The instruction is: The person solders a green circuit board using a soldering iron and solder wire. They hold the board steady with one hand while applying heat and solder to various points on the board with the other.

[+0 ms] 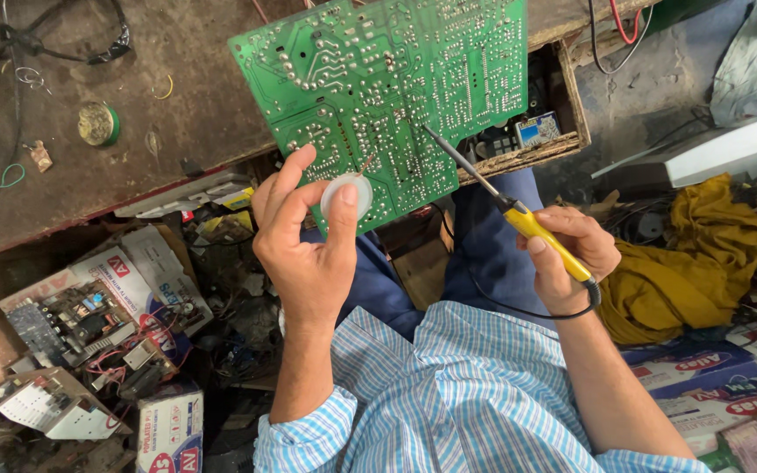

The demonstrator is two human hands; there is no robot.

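Green circuit board point(396, 92) propped solder-side up against the surface point(133, 131), left hand point(304, 241) pinching a small white reel point(347, 194) just below, right hand point(571, 250) gripping a yellow soldering iron point(519, 215), tip touching the board.

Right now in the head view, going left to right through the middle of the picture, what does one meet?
Open electronics unit on the floor → left hand pinching a small white round container → green circuit board above it → yellow-handled soldering iron in the right hand → mustard cloth.
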